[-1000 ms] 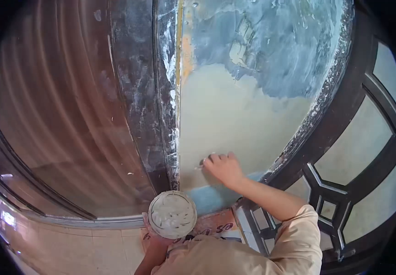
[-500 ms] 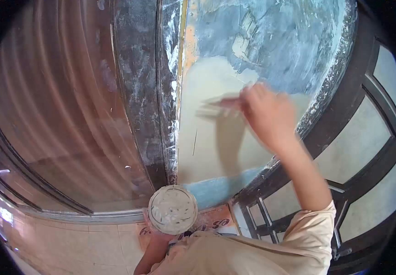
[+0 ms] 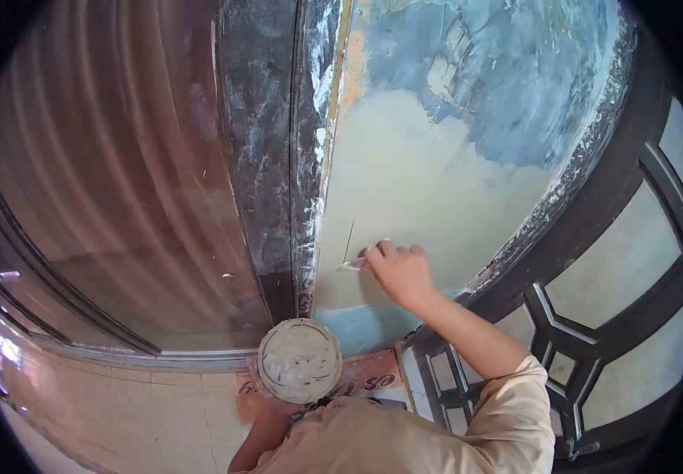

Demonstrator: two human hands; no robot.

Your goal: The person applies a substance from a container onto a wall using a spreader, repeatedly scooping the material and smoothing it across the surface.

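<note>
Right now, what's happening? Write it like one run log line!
right hand: holds thin tool at cream coating | left hand: mostly hidden at tub of pale paste | wall above and below coating: bluish

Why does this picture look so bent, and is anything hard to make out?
Head view: wide-angle lens bows the door frame and blackens the corners; bright glare at lower left; the tool in the right hand looks small and indistinct.

Your left hand (image 3: pixel 276 406) is mostly hidden beneath the round container (image 3: pixel 299 362), and your right hand (image 3: pixel 399 274) covers much of the thin tool (image 3: pixel 353 265).
</note>
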